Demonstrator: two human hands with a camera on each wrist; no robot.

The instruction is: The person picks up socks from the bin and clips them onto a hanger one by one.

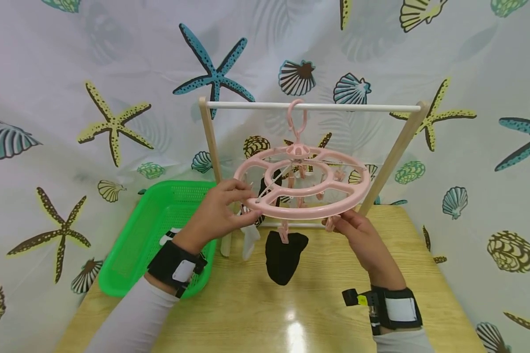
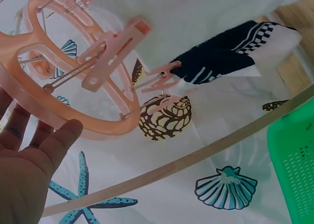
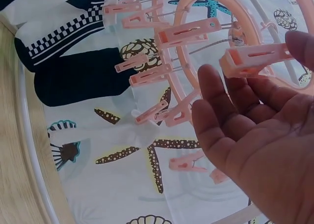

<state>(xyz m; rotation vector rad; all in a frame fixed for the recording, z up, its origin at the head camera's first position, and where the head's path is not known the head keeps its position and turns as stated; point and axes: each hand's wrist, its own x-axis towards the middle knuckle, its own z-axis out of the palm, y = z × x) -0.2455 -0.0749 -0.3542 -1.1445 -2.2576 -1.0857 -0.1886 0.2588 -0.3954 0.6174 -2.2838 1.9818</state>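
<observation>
A round pink clip hanger (image 1: 298,212) hangs by its hook from the white rail of a wooden stand. My left hand (image 1: 218,211) grips its rim at the near left, fingers above and thumb at the lower edge. Under the rim at the near right, my right hand (image 1: 365,239) pinches a pink clothespin (image 3: 260,59), thumb on its end. A black sock (image 1: 284,257) dangles from a front clip. A white sock (image 1: 249,240) hangs at the left. Farther back is a black-and-white sock with a checkered band (image 2: 221,59), partly hidden by the hanger in the head view.
A green perforated basket (image 1: 130,245) stands at the left, with a black-and-white sock in it, partly hidden by my left arm. The stand's rail (image 1: 362,107) and wooden posts rise behind the hanger on a wooden table (image 1: 247,314). A shell-and-starfish curtain (image 1: 265,49) surrounds the table.
</observation>
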